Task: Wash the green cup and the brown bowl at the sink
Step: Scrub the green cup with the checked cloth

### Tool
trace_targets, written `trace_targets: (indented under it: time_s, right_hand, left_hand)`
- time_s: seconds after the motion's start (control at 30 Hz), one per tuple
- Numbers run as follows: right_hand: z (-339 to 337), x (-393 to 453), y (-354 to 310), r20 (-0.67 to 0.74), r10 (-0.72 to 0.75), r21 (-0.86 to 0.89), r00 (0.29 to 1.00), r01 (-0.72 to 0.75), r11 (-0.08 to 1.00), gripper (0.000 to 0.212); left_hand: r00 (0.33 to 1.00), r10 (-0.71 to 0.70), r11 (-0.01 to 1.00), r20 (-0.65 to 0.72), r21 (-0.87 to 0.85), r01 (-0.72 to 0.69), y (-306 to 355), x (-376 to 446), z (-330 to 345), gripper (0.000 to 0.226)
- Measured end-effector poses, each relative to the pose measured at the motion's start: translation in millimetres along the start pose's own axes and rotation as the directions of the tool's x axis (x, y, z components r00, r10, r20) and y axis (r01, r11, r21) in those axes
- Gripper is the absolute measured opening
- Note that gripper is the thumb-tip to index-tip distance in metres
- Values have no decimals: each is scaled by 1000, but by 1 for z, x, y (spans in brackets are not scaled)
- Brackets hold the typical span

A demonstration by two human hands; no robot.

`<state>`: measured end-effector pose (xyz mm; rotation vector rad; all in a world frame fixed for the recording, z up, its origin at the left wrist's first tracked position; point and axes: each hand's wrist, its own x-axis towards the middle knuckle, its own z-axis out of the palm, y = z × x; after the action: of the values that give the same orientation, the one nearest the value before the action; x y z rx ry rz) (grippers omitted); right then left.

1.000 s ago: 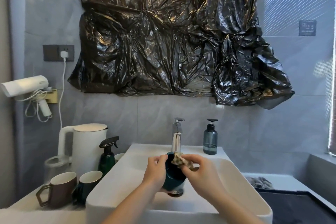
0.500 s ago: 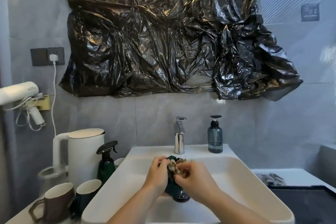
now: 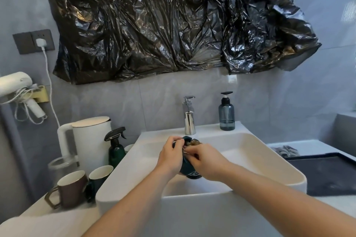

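Both forearms enter from the near edge and meet over the basin of the sink. The left hand is curled round the side of the green cup, holding it tipped above the drain. The right hand pinches a brownish scrubbing cloth at the cup's mouth, fingers folded over it; how deep the cloth sits inside cannot be told.

Handling assessment: the cup appears glazed ceramic, so rigid, moderately heavy for its size, and breakable against the hard basin. If wet it would be slippery (no running water is visible from the faucet). The wall grip now in use looks sound; a handle, if it has one, is hidden by the hands. The cloth is soft and will conform to the interior.

To the left of the sink, on the counter, stand a brown mug and a dark green mug, then a spray bottle and a white kettle. No brown bowl can be identified with certainty. Behind the basin stands a soap dispenser; above it, black plastic sheeting covers the wall.
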<state>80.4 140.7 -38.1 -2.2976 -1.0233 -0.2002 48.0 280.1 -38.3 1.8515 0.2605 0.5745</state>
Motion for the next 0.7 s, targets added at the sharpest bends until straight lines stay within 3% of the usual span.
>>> trace_targets:
  time_s: [0.17, 0.3, 0.47, 0.57, 0.7]
  right_hand:
    - [2, -2, -1, -42, -28, -231, 999, 17, 973, 35]
    - [2, -3, -4, -98, -79, -292, 992, 47, 955, 31]
    - [-1, -3, -6, -81, -11, -424, 997, -25, 905, 35]
    - [0, -4, -5, -81, 12, -350, 997, -39, 936, 43]
    - [-4, -7, 0, -57, -51, -219, 997, 38, 975, 30]
  left_hand:
    - [998, 64, 997, -9, 47, -64, -2, 1, 1, 13]
    - [992, 126, 991, -5, 35, -126, -2, 0, 1, 14]
    - [979, 200, 972, -25, 134, -195, -3, -1, 0, 15]
    - [972, 232, 963, -46, 150, -223, -3, -1, -1, 14]
    - [968, 233, 969, -92, 99, -224, -3, -1, -4, 13]
